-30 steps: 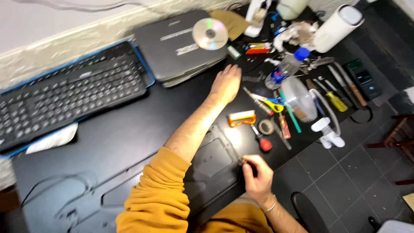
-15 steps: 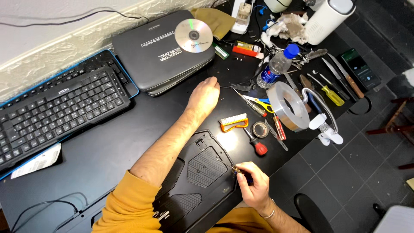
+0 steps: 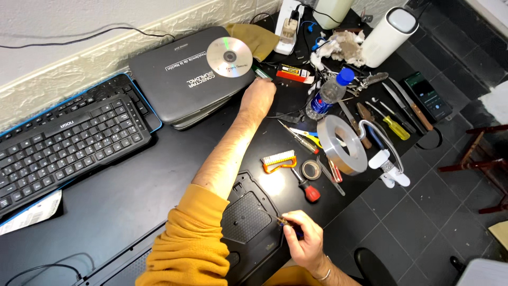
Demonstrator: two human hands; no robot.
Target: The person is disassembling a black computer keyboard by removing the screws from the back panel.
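While my right hand [image 3: 302, 241] pinches a small blue-handled screwdriver [image 3: 290, 225] against the black plastic laptop base [image 3: 246, 217] at the desk's near edge, my left hand [image 3: 257, 98] reaches, fingers curled, toward the far edge beside a red-and-yellow glue box [image 3: 292, 73]; whether it grips anything I cannot tell. I judge a screw is being worked; next calls for steady turning.

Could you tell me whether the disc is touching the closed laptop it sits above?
Touching. The head view shows the silver disc lying flat on the dark grey laptop lid, with no gap or shadow beneath it.
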